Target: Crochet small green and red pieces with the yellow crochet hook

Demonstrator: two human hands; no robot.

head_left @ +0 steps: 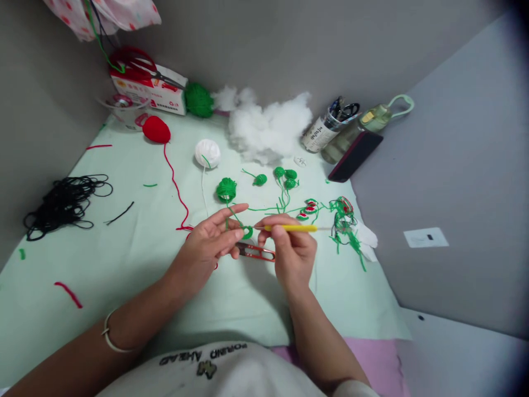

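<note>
My left hand (212, 238) pinches a small ring of green crochet (248, 232) between thumb and fingers, its index finger stretched out with green yarn running over it. That yarn leads back to a small green yarn ball (226, 189). In my right hand (292, 248) is a crochet hook with a yellow handle (291, 228), held like a pen. The hook's metal tip points left and is close to the green ring; whether it is inside a stitch I cannot tell. Under the hands lie orange-red thread snips (260, 253), partly hidden.
Red (156, 129) and white (207, 154) yarn balls and white stuffing (268, 127) lie farther back. Several small green crocheted balls (279, 172) sit mid-table. Tangled black cord (68, 204) is at left, yarn scraps (345, 218) at right. A bottle (351, 132) and phone (356, 156) stand by the wall.
</note>
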